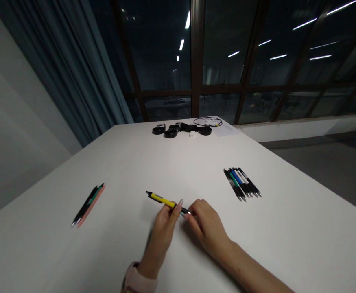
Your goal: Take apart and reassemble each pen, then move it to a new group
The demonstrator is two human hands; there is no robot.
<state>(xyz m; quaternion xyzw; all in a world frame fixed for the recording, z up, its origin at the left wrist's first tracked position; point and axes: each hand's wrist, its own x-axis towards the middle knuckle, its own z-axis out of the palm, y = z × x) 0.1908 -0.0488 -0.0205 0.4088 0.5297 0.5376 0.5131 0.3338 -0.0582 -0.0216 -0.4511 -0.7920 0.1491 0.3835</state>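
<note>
Yellow pen (162,199) sits low over the white table (171,162), near its front edge; left hand (162,230) pinches its barrel, right hand (206,226) grips its metal tip end; farther left lie two pens (88,205); farther right, a row of pens (241,184); black rings (180,129) at the far edge.
</note>
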